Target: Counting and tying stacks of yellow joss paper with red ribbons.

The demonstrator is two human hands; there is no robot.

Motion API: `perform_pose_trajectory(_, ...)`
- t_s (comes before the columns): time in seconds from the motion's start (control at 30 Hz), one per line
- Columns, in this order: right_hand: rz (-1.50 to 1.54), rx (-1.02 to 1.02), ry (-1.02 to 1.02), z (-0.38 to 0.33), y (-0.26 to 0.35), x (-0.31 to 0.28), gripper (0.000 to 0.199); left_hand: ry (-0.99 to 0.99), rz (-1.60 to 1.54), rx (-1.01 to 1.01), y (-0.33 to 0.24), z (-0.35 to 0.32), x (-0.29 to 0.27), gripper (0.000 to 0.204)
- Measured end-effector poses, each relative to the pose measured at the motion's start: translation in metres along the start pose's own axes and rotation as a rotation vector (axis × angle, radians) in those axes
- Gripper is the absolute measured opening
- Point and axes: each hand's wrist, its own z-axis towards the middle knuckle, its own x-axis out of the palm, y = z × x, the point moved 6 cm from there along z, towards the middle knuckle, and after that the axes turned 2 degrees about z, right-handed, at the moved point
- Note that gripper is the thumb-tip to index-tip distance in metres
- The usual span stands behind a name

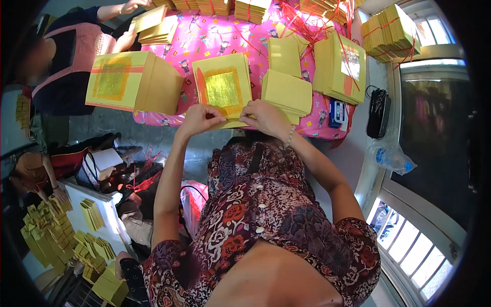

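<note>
A yellow joss paper sheet with a gold foil square and an orange-red smear lies in front of me at the near edge of the table. Its near edge is folded up or lifted between my hands. My left hand pinches the edge at the left with thumb and fingers. At the right, my right hand pinches the same edge, its wrist wearing a beaded bracelet. Just right of it sits a stack of plain yellow paper. On the left stands a thick block of joss paper with a gold square facing up.
A pink patterned cloth covers the table. Upright paper bundles and red ties fill its far right. A co-worker's hand handles paper at far left. A plastic bottle lies by the window. Another person sorts yellow bundles at lower left.
</note>
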Motion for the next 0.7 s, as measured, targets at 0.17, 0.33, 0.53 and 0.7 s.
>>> perform_pose_trajectory(0.17,0.083,0.09,0.106,0.012,-0.013,-0.002,0.019,0.177,-0.096,-0.022,0.016,0.022,0.003,0.017)
perform_pose_trajectory(0.33,0.118,0.155,0.202,0.02,-0.025,0.003,0.022,0.281,-0.268,-0.193,0.025,0.025,0.008,0.018)
perform_pose_trajectory(0.53,0.125,0.173,0.257,0.026,-0.031,0.005,0.025,0.293,-0.294,-0.201,0.023,0.026,0.006,0.019)
perform_pose_trajectory(0.7,0.143,0.151,0.25,0.027,-0.034,0.007,0.027,0.305,-0.287,-0.212,0.027,0.027,0.007,0.024)
